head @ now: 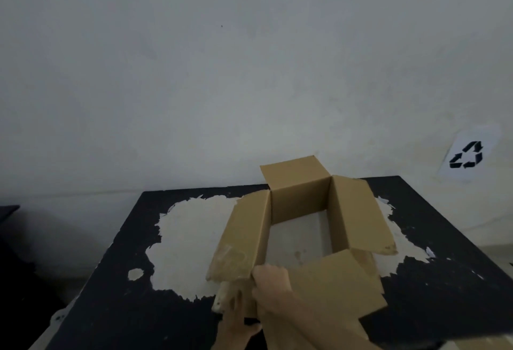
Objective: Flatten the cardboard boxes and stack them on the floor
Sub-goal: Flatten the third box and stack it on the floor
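An open brown cardboard box (299, 197) stands on a black table (444, 308), all four top flaps spread outward. A pale surface shows at its bottom. My right hand (273, 284) reaches in from the lower right and grips the box's near left corner, where the left flap (241, 241) meets the near flap (336, 285). Lower down, my left hand (236, 324) holds the same corner from below, fingers pointing up along the near wall. Part of that wall is hidden by my hands and the near flap.
The table top has a large pale patch (188, 238) where its black coating has peeled. Behind it rises a plain white wall (222, 71), with a recycling-symbol sheet (469, 155) at the right. A dark object (8, 210) sits at the far left edge.
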### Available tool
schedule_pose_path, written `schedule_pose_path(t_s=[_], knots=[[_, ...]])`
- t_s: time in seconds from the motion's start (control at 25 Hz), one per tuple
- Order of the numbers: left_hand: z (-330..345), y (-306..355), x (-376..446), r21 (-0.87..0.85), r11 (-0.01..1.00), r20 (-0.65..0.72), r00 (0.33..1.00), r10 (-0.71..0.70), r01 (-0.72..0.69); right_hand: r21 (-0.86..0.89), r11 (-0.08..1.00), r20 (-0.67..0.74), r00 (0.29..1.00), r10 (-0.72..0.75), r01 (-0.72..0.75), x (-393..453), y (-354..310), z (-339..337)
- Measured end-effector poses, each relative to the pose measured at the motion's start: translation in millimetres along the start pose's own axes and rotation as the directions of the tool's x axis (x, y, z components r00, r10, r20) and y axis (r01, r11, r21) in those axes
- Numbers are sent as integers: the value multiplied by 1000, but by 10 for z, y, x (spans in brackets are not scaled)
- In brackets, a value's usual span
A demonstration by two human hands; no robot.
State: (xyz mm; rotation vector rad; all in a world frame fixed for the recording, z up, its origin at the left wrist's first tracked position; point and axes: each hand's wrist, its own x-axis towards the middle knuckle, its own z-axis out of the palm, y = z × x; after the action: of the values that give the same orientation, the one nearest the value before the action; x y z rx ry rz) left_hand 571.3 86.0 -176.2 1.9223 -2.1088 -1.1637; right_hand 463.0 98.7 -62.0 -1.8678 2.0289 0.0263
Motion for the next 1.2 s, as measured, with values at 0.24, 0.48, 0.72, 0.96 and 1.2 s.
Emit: schedule_pose_path(t_s=[0.24,0.48,0.72,0.96,1.2], knots=[[-774,404,163,-363,885,-60,955,289,-291,423,900,-458,881,115,102,73,-125,-903],[-2130,1422,-119,267,764,-586,531,613,-587,548,772,-764,569,305,323,-301,79,-2030],[-2819,2004,-412,766,382,-518,-145,843,-517,389,805,-914,295,278,448,-462,331,-2419],[-2149,1384,-150,826,265,-310,-8,951,-497,-58,993,-844,525,-106,106,-389,976,-1423],[-1014,550,-143,688,426,86,648,757,-588,-214,977,-504,859,-90,-23,-483,1416,45]])
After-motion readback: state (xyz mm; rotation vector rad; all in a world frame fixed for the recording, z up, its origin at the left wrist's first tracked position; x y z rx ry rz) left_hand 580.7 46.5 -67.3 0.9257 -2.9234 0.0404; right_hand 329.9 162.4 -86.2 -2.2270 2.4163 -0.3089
